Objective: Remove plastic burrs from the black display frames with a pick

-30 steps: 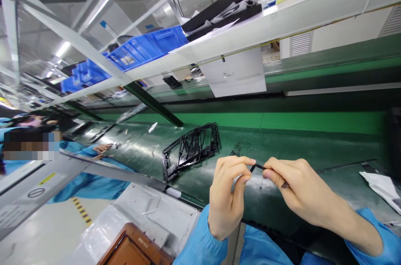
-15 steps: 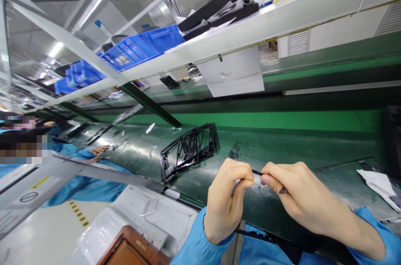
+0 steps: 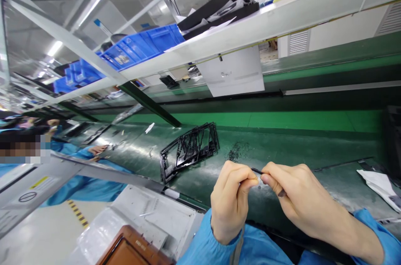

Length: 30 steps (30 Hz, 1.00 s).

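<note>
My left hand [image 3: 232, 200] is closed, its thumb and fingers pinching one end of a thin black strip [image 3: 257, 171]. Gripping the other end is my right hand [image 3: 296, 192], also closed, with a dark smudge on its thumb. Only a short length of the strip shows between the two hands; the rest is hidden by the fingers. Both hands are above the green bench [image 3: 266, 140], near its front edge. Left of them on the bench lies a heap of thin black rectangular frames [image 3: 189, 150]. Small black scraps [image 3: 238, 151] are scattered just behind my hands.
Above the bench runs a white shelf [image 3: 232, 39] carrying blue bins [image 3: 144, 46] and black trays. A white paper sheet [image 3: 232, 71] hangs below it. At right lies a crumpled white wrapper [image 3: 377, 188]. A co-worker's hand [image 3: 97, 150] rests on the bench farther left.
My left hand has shifted slightly to the right, nearer my right hand. The right hand has barely moved, and the strip is still held between them.
</note>
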Each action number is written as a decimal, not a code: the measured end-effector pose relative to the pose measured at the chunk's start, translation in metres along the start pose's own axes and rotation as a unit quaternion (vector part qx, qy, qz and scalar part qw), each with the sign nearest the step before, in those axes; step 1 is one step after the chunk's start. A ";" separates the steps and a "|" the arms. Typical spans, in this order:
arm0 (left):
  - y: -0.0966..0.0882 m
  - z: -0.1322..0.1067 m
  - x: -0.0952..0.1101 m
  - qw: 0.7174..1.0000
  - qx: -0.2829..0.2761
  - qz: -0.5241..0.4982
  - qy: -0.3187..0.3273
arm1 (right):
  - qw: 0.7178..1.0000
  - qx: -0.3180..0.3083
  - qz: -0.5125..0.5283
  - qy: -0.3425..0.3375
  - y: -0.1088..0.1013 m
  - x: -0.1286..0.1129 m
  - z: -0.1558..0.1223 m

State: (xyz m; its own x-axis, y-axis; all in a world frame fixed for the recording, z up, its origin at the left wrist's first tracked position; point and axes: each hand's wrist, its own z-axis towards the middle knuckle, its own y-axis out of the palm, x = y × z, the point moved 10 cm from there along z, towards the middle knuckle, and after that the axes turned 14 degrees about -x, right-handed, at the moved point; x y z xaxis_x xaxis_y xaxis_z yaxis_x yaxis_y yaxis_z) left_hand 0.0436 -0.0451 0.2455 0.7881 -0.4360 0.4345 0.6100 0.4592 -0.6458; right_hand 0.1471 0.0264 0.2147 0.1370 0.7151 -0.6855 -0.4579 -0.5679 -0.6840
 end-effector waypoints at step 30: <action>-0.038 -0.018 -0.010 0.980 -0.110 0.153 -0.056 | 0.991 0.097 -0.043 0.078 -0.048 0.037 -0.006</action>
State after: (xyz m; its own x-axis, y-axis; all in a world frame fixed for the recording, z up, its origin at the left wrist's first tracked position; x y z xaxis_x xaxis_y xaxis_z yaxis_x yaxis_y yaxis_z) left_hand 0.0111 -0.0721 0.2550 0.9431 -0.2108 0.2571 0.3205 0.3713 -0.8714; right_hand 0.1794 0.0774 0.2209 0.3097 0.6773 -0.6673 -0.5970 -0.4077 -0.6909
